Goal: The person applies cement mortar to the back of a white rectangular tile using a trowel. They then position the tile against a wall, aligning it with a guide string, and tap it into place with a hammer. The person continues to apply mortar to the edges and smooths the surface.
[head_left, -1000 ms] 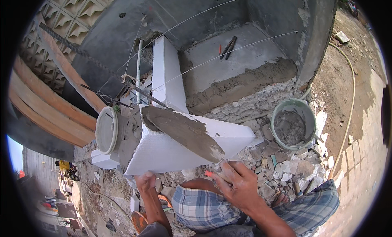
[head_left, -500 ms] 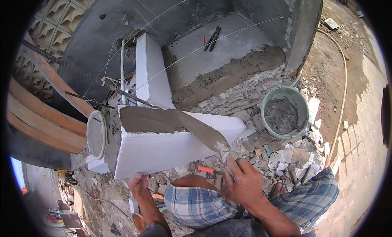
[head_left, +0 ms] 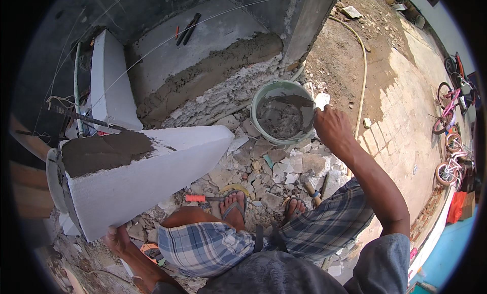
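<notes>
A long white lightweight block (head_left: 147, 180) lies across the left side, with grey mortar (head_left: 106, 152) spread over the left part of its upper face. My left hand (head_left: 117, 241) grips the block's lower near corner, fingers partly hidden beneath it. At the right rim of a pale green bucket (head_left: 254, 114), my right hand (head_left: 332, 127) is closed around a trowel's handle, which the fingers mostly cover. The trowel blade (head_left: 306, 116) dips into the bucket against the wet mortar (head_left: 276, 119) inside.
Broken rubble (head_left: 276, 164) covers the ground around my sandalled feet. An orange-handled tool (head_left: 195, 198) lies near my knee. Behind the block stand another white block (head_left: 109, 81) and a mortar-topped ledge (head_left: 218, 61) with black pliers (head_left: 188, 29). A thin string (head_left: 167, 48) crosses above.
My right hand has moved the trowel from the block's mortared face to the bucket on the right. My left hand stays at the block's lower corner. The view has swung right.
</notes>
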Tool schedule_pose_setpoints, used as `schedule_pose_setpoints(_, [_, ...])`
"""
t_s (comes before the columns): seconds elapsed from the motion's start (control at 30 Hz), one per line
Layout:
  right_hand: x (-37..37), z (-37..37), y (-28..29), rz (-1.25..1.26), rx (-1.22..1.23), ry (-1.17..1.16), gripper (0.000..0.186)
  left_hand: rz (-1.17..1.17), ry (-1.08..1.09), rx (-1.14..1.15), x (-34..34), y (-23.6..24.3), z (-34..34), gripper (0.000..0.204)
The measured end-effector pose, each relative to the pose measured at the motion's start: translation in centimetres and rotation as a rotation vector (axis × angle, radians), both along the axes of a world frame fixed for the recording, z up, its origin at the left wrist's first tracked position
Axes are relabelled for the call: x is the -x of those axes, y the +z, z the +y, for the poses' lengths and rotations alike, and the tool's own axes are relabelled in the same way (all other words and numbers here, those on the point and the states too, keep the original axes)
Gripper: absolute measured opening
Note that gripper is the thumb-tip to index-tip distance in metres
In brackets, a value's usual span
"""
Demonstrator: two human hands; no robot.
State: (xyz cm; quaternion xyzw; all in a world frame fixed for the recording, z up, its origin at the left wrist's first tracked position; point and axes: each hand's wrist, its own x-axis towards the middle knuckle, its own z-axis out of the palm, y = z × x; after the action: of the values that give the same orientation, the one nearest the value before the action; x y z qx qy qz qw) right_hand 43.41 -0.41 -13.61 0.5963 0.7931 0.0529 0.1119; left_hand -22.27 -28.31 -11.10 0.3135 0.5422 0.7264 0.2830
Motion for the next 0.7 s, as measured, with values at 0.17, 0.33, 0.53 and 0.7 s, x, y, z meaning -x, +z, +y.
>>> schedule_pose_setpoints(0.17, [5.5, 4.4, -5.0, -0.111, 0.157, -0.054, 0.014, 0.042, -0.016, 0.003, 0.3, -0.3, -0.4, 0.113])
schedule_pose_setpoints(0.33, [8.5, 2.4, -6.1, -0.06, 0.351, 0.017, 0.019, 0.041, 0.001, 0.015, 1.5, -1.1, -1.6, 0.113])
schedule_pose_setpoints(0.53, [0.6, 5.0, -2.7, 0.4, 0.85, -0.27, 0.04, 0.023, 0.003, 0.003, 1.7, -1.0, -1.7, 0.111])
schedule_pose_setpoints(0.7, [-4.3, 2.5, -3.0, 0.75, 1.026, -0.626, 0.047, -0.009, -0.015, -0.032, 2.7, -2.1, -1.0, 0.109])
